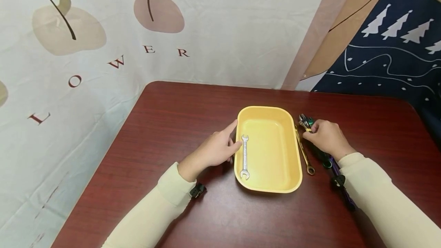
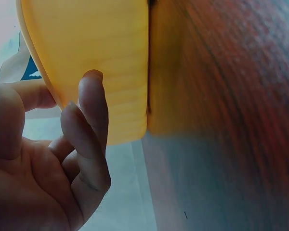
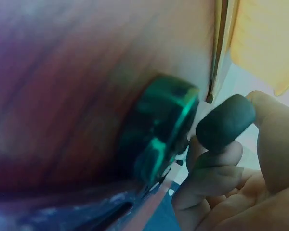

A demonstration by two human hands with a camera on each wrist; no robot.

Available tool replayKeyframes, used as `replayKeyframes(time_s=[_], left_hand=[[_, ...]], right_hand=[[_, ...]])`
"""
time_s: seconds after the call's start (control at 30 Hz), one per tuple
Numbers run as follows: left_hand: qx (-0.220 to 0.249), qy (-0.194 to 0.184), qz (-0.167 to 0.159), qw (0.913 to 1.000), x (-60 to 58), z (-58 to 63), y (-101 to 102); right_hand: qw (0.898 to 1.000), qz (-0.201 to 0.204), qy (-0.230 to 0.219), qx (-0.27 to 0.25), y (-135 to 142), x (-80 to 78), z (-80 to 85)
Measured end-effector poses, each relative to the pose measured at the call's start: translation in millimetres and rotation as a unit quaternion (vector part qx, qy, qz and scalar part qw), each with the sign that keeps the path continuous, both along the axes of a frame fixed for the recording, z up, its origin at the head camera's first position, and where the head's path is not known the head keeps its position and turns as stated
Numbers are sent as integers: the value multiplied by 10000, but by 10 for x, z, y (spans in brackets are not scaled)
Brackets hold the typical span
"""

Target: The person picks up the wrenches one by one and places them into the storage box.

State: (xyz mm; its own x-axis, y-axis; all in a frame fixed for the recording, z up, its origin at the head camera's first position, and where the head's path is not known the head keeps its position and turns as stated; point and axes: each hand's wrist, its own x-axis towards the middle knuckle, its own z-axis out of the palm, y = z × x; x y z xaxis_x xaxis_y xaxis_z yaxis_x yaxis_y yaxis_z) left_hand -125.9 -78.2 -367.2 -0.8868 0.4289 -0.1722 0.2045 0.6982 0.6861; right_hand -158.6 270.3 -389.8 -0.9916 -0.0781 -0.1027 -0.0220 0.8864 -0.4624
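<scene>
A yellow tray (image 1: 270, 186) stands on the table, with a silver open-end wrench (image 1: 245, 158) lying inside along its left. My left hand (image 1: 220, 146) holds the tray's left rim, thumb over the edge and fingers on the outer wall (image 2: 120, 57). To the right of the tray, my right hand (image 1: 327, 137) pinches the dark handle (image 3: 226, 122) of an adjustable wrench (image 1: 304, 121), whose metal head points away. Below that hand lies a green ring-ended wrench (image 3: 159, 125), partly hidden by the hand in the head view.
A gold-coloured wrench (image 1: 304, 154) lies against the tray's right side. Near the right wrist is a purple tool (image 1: 334, 167), partly covered by the sleeve. The dark red table (image 1: 179, 118) meets a printed cloth (image 1: 234, 49) at its back.
</scene>
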Motion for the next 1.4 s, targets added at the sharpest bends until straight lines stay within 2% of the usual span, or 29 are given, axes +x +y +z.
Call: replayKeyframes(time_s=[0.47, 0.83, 1.13, 1.4], left_hand=[[43, -4, 16, 10000, -6, 20, -4], [-28, -20, 40, 10000, -12, 35, 16], [22, -5, 7, 10000, -27, 30, 23], [-15, -25, 39, 10000, -17, 31, 15]], right_hand=[[9995, -76, 234, -186, 20, 100, 166], [9964, 29, 718, -450, -126, 194, 469], [9931, 246, 983, -594, -306, 278, 636], [9927, 419, 793, -800, -461, 303, 727]])
